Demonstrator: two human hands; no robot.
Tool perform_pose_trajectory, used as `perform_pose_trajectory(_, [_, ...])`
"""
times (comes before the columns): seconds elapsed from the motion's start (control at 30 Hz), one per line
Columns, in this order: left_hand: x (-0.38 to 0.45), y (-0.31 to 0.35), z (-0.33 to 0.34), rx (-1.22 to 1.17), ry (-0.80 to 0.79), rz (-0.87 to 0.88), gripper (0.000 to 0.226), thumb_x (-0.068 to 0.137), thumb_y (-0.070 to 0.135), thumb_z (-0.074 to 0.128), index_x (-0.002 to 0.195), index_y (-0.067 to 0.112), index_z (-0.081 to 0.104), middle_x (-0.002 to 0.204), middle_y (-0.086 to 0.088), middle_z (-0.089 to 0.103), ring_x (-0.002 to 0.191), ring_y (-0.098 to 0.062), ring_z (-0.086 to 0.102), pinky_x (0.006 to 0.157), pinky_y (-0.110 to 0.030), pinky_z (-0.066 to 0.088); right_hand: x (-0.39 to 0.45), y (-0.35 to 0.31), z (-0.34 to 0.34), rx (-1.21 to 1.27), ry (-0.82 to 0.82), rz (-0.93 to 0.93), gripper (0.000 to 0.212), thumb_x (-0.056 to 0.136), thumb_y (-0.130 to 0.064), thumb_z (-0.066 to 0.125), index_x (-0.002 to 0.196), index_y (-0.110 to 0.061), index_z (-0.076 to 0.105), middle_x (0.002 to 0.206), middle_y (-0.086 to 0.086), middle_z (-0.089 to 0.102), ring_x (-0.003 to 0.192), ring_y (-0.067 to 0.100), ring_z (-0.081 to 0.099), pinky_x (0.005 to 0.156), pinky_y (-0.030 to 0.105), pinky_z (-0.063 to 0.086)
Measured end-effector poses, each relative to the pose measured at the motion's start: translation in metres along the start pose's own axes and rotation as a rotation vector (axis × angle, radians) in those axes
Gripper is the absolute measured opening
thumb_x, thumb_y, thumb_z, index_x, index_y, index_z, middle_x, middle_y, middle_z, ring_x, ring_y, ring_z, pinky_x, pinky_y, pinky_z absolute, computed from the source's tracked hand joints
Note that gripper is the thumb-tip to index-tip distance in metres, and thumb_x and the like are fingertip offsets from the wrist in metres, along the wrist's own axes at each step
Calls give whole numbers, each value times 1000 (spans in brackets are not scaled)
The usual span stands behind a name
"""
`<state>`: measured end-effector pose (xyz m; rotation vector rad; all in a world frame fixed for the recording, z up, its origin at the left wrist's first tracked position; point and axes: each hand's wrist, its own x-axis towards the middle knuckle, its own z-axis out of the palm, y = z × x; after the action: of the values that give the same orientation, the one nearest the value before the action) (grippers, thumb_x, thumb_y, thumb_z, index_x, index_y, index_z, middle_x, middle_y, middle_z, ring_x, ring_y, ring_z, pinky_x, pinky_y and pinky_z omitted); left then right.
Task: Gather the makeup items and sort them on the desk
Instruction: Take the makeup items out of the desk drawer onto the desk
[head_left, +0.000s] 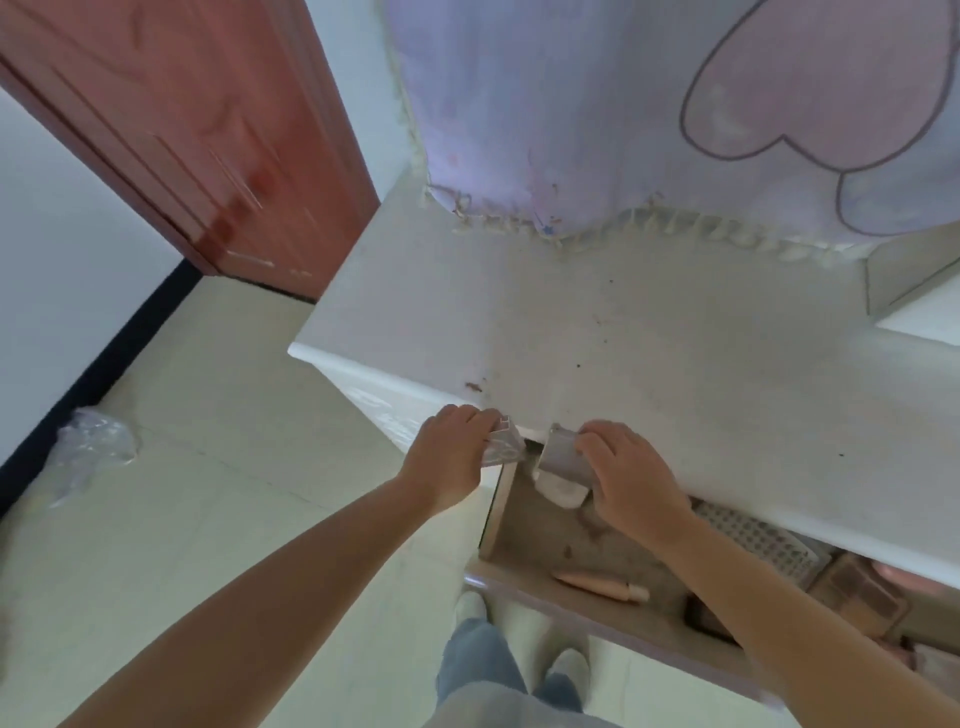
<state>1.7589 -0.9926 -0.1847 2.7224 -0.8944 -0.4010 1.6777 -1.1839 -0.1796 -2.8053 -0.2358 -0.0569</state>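
The left hand (451, 457) grips a clear box (503, 449); the right hand (626, 475) clasps a grey container (562, 454); the desk (649, 353) lies just beyond, far side; a pink tube (600, 584) lies crosswise in the drawer (597, 621), nearer the right hand.

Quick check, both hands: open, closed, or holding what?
Left hand: grips a clear, angular plastic piece at the desk edge.
Right hand: grips a pale grey cylindrical container above the open drawer.

A clear angular case (503, 448) and a grey cylindrical container (562, 456), side by side at the desk (649, 332) edge.
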Motion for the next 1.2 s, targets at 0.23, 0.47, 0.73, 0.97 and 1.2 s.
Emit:
perform_pose_trajectory(0.23, [51,-87,-70,65,-31,-278,46,88,9,41,134,12,36,117,-16,49,108,-32,43,90,-35,36,115,-25,1,168,12,48,25,71,15,52,91,3,62,96,16,62,82,31,60,64,26,42])
perform_pose_trajectory(0.47, [109,-183,-90,86,-136,-207,30,93,18,31,108,4,53,106,-17,61,100,-31,52,73,-32,38,211,-49,41,246,-146,163,31,80,6,41,104,-2,58,114,11,56,100,27,55,82,31,42])
perform_pose_trajectory(0.73, [116,-230,-70,178,-95,156,40,87,29,49,122,9,48,114,-11,53,109,-30,47,87,-36,39,228,-68,64,127,-239,224,26,80,-16,64,103,-3,62,118,11,59,109,31,52,92,36,39])
perform_pose_trajectory(0.97, [97,-225,-51,331,57,314,58,80,44,41,110,0,64,112,-17,65,105,-31,62,84,-52,49,219,-95,87,-236,-242,199,48,80,-39,42,106,-7,66,114,21,63,98,35,63,82,53,48])
perform_pose_trajectory(1.2, [90,-241,-59,338,93,225,52,81,34,41,109,-4,63,113,-21,64,105,-36,61,83,-53,49,224,-96,89,-287,-305,161,54,80,-41,34,109,-10,66,115,18,63,99,32,63,81,50,50])
